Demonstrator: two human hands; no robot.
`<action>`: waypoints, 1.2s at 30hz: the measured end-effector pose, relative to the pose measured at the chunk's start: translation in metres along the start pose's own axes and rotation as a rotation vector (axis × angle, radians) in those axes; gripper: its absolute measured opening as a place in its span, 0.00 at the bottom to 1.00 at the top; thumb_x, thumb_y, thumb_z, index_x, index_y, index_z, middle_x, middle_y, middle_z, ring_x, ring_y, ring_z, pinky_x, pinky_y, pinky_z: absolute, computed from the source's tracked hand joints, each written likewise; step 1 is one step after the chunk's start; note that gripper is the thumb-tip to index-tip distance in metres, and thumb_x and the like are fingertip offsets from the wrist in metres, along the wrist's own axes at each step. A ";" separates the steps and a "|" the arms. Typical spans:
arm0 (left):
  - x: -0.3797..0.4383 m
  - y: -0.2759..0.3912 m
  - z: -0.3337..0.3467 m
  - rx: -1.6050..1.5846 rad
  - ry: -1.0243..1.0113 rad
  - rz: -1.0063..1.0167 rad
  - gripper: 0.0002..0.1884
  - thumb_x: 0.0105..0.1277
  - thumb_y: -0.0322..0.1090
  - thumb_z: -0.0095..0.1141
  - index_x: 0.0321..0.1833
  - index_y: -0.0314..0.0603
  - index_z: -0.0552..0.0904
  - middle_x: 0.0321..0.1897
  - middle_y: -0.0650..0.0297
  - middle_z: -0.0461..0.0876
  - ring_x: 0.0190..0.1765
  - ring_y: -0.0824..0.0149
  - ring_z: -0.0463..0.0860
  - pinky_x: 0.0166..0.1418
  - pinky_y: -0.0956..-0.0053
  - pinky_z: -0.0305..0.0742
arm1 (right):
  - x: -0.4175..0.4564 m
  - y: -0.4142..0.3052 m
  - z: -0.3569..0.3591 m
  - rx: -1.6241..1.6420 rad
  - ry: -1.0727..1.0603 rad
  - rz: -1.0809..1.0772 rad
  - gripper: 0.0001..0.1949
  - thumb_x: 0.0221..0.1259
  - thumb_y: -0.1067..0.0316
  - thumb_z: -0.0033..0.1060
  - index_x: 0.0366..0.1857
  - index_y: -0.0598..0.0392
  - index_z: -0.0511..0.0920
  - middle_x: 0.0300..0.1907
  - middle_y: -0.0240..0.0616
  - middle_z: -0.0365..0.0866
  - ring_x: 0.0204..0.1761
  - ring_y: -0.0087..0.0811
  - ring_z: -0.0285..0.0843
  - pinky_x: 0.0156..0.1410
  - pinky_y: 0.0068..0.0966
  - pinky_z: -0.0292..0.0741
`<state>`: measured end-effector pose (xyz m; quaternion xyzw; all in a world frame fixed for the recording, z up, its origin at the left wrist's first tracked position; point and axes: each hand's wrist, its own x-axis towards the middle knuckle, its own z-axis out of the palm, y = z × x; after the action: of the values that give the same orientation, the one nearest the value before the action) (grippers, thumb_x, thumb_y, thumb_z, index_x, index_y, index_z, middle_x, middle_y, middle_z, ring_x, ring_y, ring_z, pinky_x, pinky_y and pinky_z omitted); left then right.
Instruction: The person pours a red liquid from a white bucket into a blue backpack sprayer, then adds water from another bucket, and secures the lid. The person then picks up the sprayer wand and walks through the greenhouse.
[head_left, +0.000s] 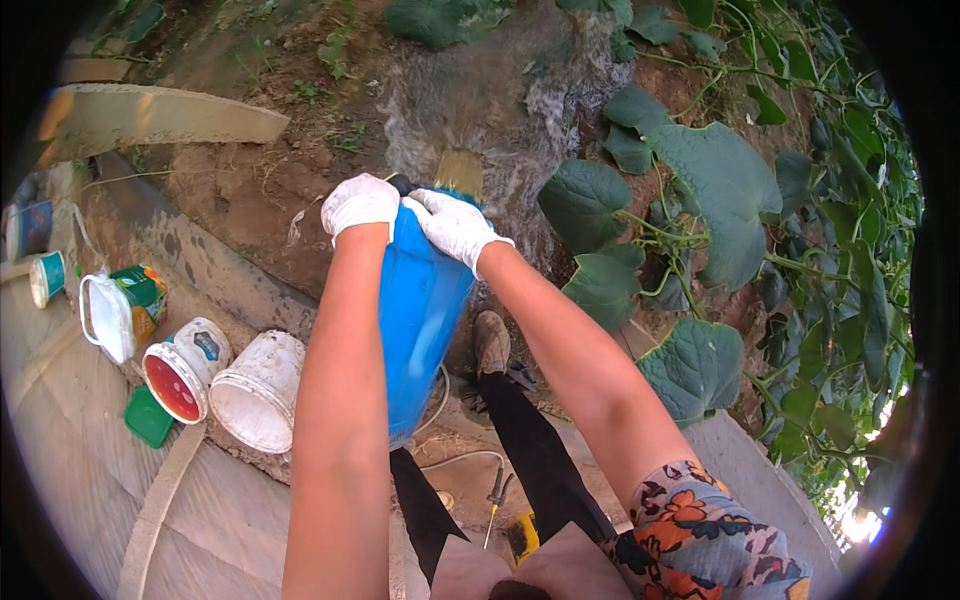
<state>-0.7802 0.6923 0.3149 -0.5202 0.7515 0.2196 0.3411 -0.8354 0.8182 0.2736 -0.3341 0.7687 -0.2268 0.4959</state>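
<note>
Both my hands wear white gloves and are at the top of a blue plastic sprayer tank (420, 300), which tilts away from me. My left hand (361, 204) grips its upper left side, beside a black round part (402, 183). Across the top right edge lies my right hand (456, 226), gripping the tank there. Yellowish liquid (459, 175) pours from the tank's mouth onto the soil beyond. Wet, foamy water (510, 97) spreads over that ground. My fingertips are partly hidden behind the gloves and the tank rim.
Broad-leaved vines (712, 199) crowd the right side. At left stand white buckets (270, 375), a red-stained bucket (199, 349), a lidded green tub (135, 300) and a green lid (148, 417). A spray wand handle (498, 491) lies between my legs, near my shoe (491, 343).
</note>
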 end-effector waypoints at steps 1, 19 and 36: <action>0.002 0.001 -0.001 0.004 -0.010 0.018 0.21 0.62 0.40 0.42 0.49 0.37 0.82 0.54 0.47 0.76 0.59 0.48 0.75 0.60 0.58 0.71 | 0.007 0.005 0.000 -0.033 0.022 -0.013 0.27 0.68 0.45 0.36 0.59 0.54 0.72 0.62 0.44 0.70 0.64 0.43 0.66 0.68 0.32 0.62; -0.184 -0.313 0.272 -0.934 -0.131 -0.711 0.46 0.63 0.69 0.41 0.67 0.29 0.62 0.64 0.43 0.66 0.64 0.48 0.68 0.66 0.62 0.65 | 0.032 -0.004 0.012 0.030 0.045 0.040 0.28 0.67 0.42 0.36 0.62 0.50 0.70 0.64 0.42 0.68 0.66 0.42 0.63 0.70 0.34 0.59; -0.252 -0.219 0.271 -1.694 0.239 -0.827 0.25 0.66 0.50 0.54 0.57 0.36 0.75 0.50 0.51 0.78 0.47 0.56 0.82 0.42 0.60 0.83 | 0.014 0.034 0.005 0.349 -0.069 0.101 0.27 0.66 0.43 0.35 0.64 0.43 0.68 0.66 0.39 0.66 0.69 0.41 0.59 0.73 0.31 0.55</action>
<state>-0.4423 0.9579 0.3252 -0.8385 0.1287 0.4987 -0.1778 -0.8449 0.8308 0.2397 -0.2119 0.7160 -0.3198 0.5833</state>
